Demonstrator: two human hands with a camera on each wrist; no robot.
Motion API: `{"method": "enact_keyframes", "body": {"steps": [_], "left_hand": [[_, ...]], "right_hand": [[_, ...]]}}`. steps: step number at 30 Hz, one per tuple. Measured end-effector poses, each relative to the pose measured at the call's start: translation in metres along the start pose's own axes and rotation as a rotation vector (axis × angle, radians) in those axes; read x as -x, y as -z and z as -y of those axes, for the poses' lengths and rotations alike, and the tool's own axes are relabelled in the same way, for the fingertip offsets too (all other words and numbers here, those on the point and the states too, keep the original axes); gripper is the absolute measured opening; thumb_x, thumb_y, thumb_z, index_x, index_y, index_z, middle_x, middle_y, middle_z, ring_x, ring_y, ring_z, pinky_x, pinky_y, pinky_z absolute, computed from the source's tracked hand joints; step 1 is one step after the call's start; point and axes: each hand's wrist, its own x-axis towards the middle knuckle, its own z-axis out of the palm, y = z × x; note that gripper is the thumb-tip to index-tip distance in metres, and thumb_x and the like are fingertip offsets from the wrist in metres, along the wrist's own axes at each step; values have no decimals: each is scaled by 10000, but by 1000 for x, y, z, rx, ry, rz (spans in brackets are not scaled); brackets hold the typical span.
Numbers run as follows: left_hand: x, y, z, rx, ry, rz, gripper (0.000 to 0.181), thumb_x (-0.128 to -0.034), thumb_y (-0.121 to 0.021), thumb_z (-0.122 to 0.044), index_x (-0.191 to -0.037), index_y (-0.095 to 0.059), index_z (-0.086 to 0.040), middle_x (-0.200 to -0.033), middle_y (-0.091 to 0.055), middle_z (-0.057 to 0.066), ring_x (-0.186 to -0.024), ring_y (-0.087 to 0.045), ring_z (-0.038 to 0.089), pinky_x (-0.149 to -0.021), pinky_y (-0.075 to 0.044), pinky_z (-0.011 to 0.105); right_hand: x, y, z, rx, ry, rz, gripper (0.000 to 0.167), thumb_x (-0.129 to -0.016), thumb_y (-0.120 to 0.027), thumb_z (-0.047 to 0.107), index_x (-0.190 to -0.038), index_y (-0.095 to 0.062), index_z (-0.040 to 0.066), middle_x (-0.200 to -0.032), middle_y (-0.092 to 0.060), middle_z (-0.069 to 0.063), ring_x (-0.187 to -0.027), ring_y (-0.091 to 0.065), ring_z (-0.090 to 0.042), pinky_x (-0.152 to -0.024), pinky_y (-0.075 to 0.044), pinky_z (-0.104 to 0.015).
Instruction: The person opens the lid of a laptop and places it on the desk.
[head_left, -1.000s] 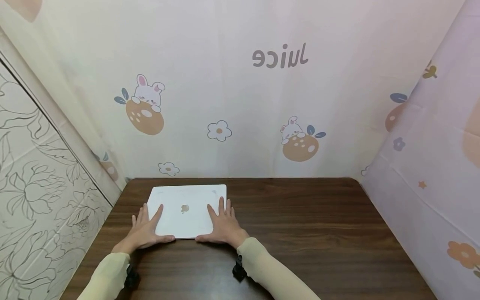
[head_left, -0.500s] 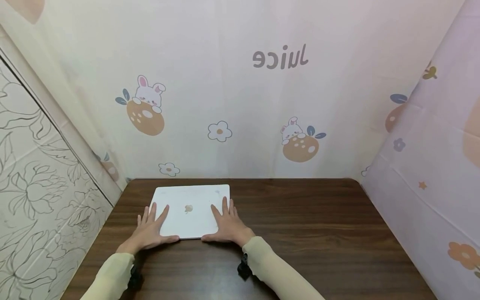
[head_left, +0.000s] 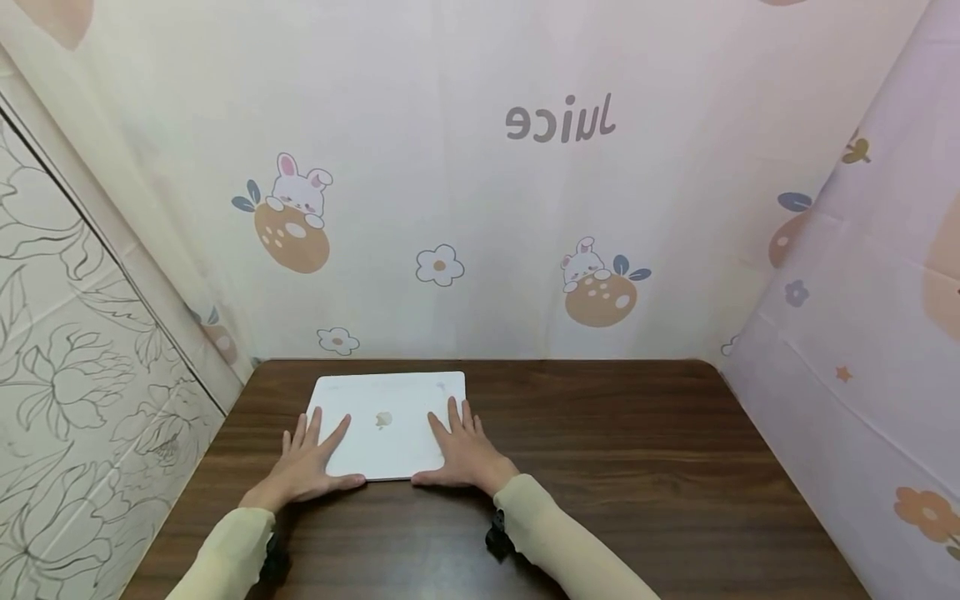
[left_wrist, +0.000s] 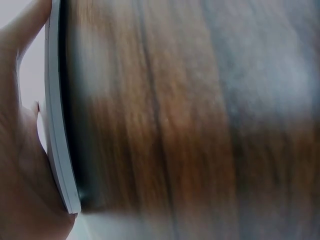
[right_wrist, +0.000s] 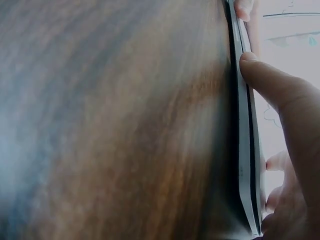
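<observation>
A closed white laptop (head_left: 390, 450) with an apple logo on its lid lies flat on the brown wooden table, left of the middle. My left hand (head_left: 303, 467) rests at its left front corner, fingers spread straight and thumb along the front edge. At the right front corner, my right hand (head_left: 467, 458) lies the same way, some fingertips on the lid. The left wrist view shows the laptop's thin grey edge (left_wrist: 59, 125) against the palm side of that hand. In the right wrist view the thumb (right_wrist: 272, 82) touches the laptop's edge (right_wrist: 243, 135).
The table (head_left: 637, 467) reaches well to the right of the laptop and in front of it. A printed curtain (head_left: 487, 183) hangs behind its back edge. Printed cloth also hangs along both sides. Each wrist carries a small black device (head_left: 498, 536).
Both hands and the laptop between them have slid a little to the right along the table. The hands keep the same spread placement on it. The head view has shifted slightly.
</observation>
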Motion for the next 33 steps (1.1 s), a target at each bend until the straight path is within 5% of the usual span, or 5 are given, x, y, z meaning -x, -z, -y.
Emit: {"method": "enact_keyframes", "body": {"steps": [33], "left_hand": [[-11, -8, -26, 1, -27, 31, 1053, -815, -645, -784, -1643, -285, -240, -1680, -21, 343, -1522, 34, 613, -1112, -26, 841]], "right_hand": [[22, 11, -20, 40, 35, 13, 1048, -865, -595, 789, -1652, -256, 186, -1722, -70, -217, -1556, -43, -537, -1236, -277, -561]]}}
